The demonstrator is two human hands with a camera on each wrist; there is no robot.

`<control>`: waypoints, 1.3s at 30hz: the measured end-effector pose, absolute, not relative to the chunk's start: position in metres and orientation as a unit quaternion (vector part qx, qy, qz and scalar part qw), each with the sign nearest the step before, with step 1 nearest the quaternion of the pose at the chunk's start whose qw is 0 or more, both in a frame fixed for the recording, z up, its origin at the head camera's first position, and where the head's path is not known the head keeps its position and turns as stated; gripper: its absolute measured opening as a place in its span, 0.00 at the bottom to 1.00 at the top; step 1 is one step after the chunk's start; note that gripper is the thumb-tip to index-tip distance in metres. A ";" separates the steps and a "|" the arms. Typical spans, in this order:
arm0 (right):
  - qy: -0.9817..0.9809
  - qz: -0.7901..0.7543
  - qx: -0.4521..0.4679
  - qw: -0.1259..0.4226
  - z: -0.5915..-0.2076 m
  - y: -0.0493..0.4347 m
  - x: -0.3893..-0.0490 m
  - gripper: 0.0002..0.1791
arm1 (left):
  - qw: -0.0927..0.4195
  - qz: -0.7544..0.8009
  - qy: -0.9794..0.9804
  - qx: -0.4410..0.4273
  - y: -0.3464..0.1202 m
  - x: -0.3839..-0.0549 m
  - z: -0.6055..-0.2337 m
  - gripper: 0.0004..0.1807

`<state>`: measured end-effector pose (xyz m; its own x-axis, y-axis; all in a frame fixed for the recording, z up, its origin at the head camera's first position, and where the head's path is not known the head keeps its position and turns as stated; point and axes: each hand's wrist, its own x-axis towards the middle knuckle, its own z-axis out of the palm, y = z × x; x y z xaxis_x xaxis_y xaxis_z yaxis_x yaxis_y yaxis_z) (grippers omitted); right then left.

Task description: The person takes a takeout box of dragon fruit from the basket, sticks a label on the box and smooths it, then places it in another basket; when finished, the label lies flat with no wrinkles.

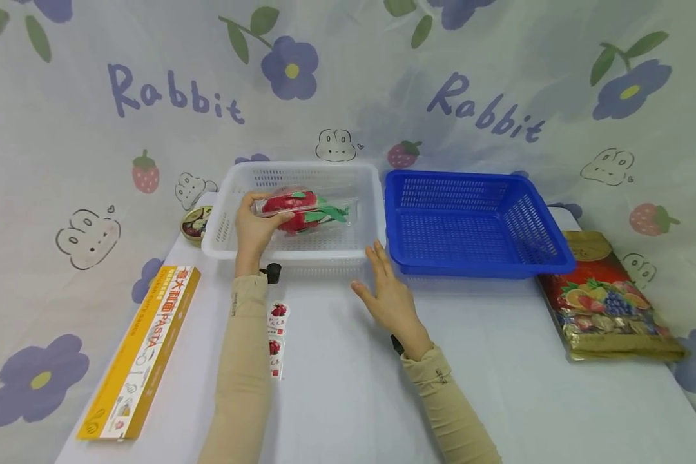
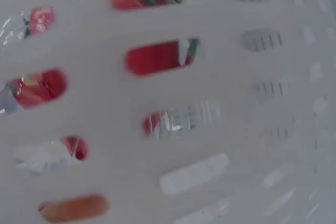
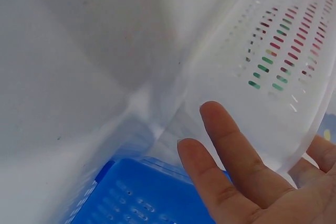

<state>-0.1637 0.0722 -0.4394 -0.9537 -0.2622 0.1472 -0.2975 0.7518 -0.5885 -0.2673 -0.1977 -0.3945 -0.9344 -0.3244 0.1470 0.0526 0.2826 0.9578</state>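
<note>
Left hand (image 1: 254, 227) grasping plastic-wrapped red-green dragon fruit (image 1: 296, 202) inside white rectangular perforated plastic basket (image 1: 307, 255), spanning left end, likely for secure hold; right hand (image 1: 393, 306) unclenched, fingers extended near basket corner, perhaps for steadying

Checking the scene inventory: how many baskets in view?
2: the white basket on the left, with the red pack inside it, and the blue basket beside it on the right. No others show.
</note>
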 end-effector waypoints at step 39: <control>-0.853 0.479 0.172 0.115 -0.368 0.103 -0.152 0.44 | 0.254 -0.644 -0.719 -0.060 -0.149 -0.182 -0.358 0.29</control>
